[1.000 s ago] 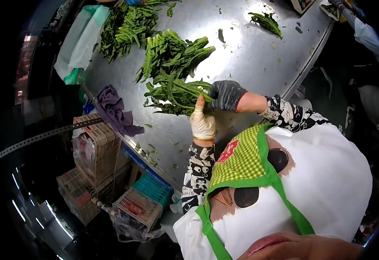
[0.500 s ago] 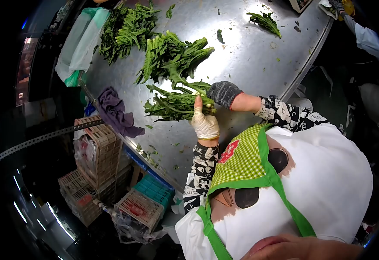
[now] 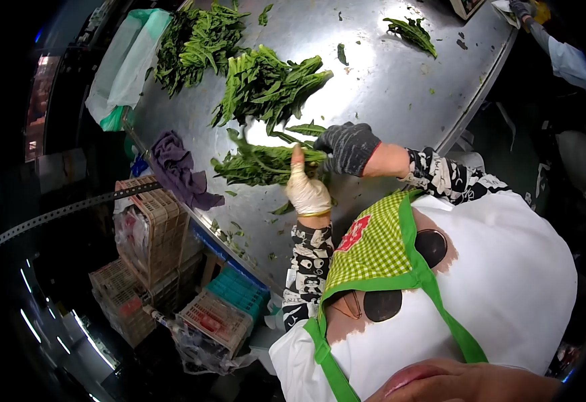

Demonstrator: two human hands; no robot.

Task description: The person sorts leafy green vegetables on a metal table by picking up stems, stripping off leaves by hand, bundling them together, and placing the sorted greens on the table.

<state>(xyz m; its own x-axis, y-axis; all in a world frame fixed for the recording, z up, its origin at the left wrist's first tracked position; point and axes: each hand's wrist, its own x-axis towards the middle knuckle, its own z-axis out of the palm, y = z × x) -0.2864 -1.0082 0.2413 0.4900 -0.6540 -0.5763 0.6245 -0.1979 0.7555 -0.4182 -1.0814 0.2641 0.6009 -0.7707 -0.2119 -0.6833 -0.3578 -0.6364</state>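
Note:
A bunch of long-leaved leafy greens (image 3: 256, 164) is gripped in my left hand (image 3: 308, 192), which wears a pale glove, its thumb across the stems. The leaves point left over the metal table. My right hand (image 3: 350, 149), in a dark grey knit glove, is closed at the stem end of this bunch. Its fingertips are largely hidden, and some leaves stick out beside them. Just beyond my hands lies a second pile of greens (image 3: 263, 87), with another pile (image 3: 199, 43) farther to the left.
The metal table (image 3: 386, 94) carries leaf scraps and a loose leafy sprig (image 3: 411, 35). A purple cloth (image 3: 177, 171) hangs over its left edge, near a plastic bag (image 3: 125, 63). Crates (image 3: 149, 238) are stacked below left. Another person's arm (image 3: 561, 57) shows at top right.
My left hand has shifted slightly left with the bunch. My right hand has turned a little, and a leaf now lies apart from the bunch near its fingers.

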